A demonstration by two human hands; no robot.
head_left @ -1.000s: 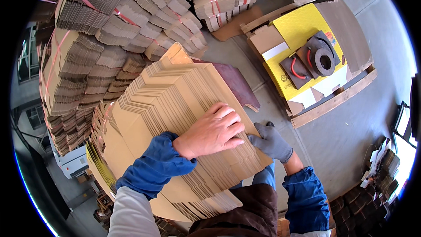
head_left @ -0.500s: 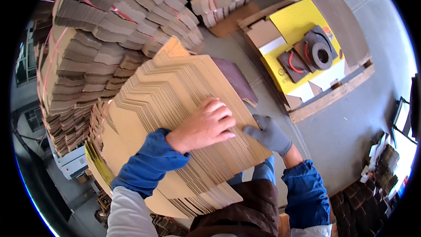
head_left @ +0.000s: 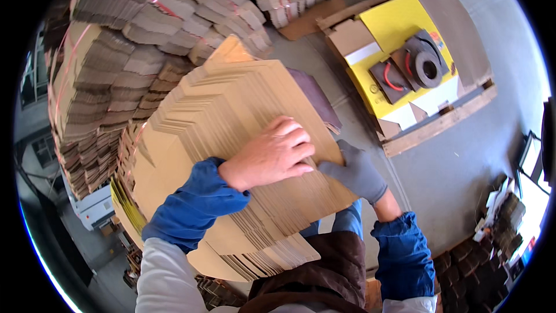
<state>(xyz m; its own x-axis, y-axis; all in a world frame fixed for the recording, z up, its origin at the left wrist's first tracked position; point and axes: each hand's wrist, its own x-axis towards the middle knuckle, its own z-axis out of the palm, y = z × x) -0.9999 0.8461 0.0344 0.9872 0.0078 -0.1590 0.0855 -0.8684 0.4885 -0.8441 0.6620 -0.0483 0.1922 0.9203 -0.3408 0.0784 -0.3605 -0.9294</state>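
A fanned stack of flat brown cardboard sheets [head_left: 243,104] lies in front of me, its layered edges stepped in zigzag lines. My bare left hand [head_left: 277,152] rests on top of the sheets, fingers loosely bent and slightly apart, gripping nothing that I can see. At the right edge, my right hand [head_left: 356,171] in a grey glove holds the cardboard, thumb on the upper face and its other fingers partly hidden. Blue sleeve covers [head_left: 200,200] are on both forearms. Below the stack's near edge shows a dark brown apron [head_left: 315,266].
Tall piles of strapped cardboard [head_left: 116,75] rise at the left and back. On the right, a wooden pallet [head_left: 443,120] bears yellow and brown cardboard with a dark ring-shaped part [head_left: 427,69] on top. Dark stacked pieces [head_left: 478,266] lie at lower right.
My gloved right hand has shifted slightly left along the sheets' edge and turned a little. The left hand has moved slightly right across the top. The whole view has shifted slightly.
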